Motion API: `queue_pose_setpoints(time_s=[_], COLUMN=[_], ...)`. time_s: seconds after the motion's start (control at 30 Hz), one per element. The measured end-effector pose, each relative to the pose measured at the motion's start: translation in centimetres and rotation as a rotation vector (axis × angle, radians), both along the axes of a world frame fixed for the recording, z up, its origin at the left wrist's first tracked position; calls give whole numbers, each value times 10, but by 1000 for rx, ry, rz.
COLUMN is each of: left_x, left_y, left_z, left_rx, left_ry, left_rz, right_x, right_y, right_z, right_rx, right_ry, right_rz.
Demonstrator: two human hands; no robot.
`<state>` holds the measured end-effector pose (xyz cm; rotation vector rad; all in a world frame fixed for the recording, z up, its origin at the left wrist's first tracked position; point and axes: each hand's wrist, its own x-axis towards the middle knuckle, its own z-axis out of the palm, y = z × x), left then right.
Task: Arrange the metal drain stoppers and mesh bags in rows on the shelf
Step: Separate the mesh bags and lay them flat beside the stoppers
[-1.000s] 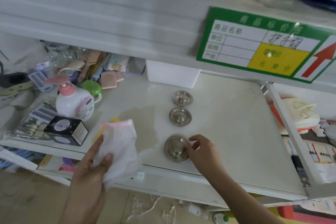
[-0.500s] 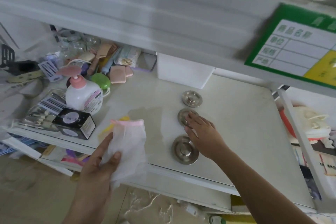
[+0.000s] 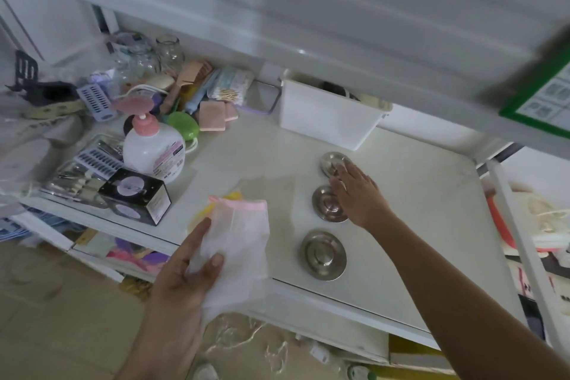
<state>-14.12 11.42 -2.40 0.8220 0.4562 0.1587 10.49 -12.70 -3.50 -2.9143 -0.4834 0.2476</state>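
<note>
Three metal drain stoppers lie in a line running front to back on the white shelf (image 3: 416,225), all to the right of the pump bottle (image 3: 153,149). The front stopper (image 3: 323,254) sits near the shelf's front edge, the middle stopper (image 3: 327,203) lies just behind it, and the back stopper (image 3: 333,163) rests just in front of the white plastic bin (image 3: 327,116). The right hand (image 3: 357,191) reaches in flat with fingers spread, fingertips touching the back stopper and the palm partly covering the middle one; it grips nothing. The left hand (image 3: 185,271) is held in front of the shelf edge, to the left of the front stopper, thumb and fingers pinching a white mesh bag (image 3: 237,244) with a pink top band. A black box (image 3: 135,196) stands in front of the pump bottle, and a green round case (image 3: 184,129) lies just behind it.
</note>
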Motion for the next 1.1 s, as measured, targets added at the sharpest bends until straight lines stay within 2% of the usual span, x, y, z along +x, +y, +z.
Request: queue_pose_setpoints(time_s=[0.07,0.27,0.33,0.4,0.5,0.57,0.6,0.67,0.73,0.8,0.87,0.9,1.0,1.1], left_x=[-1,-3,-4,-4,-2,0,1,2,1,1,3,4,10,8], left_y=[-3,-11,-14,-18,-32,-45,-52,-69,-86,-100,-109,-112,-112,-101], left_z=[5,17,20,23,30,36,38,42,46,53,59,62,61,61], left_rx=[-6,45,87,157,224,242,265,331,304,151,-4,-7,196,364], left_ry=[-10,-13,-9,11,10,1,-2,-2,-27,-52,-24,4,-3,-21], left_rz=[-9,-23,-7,20,26,-27,-63,-134,-192,-209,-162,-118,34,86], right_x=[5,-1,-23,-66,-141,-178,-189,-200,-203,-206,-211,-212,-208,-184], right_y=[0,8,10,16,27,30,29,18,1,-13,-26,-32,-55,-90], right_z=[-6,5,23,46,76,89,93,97,98,100,102,103,110,113], right_rx=[-27,73,251,570,983,1082,1112,1143,1152,1178,1293,1391,1648,1628], right_ry=[13,-33,-172,-220,165,322,319,190,51,-14,1,37,153,130], right_rz=[2,-36,-89,-206,-365,-373,-373,-414,-445,-480,-521,-547,-656,-721])
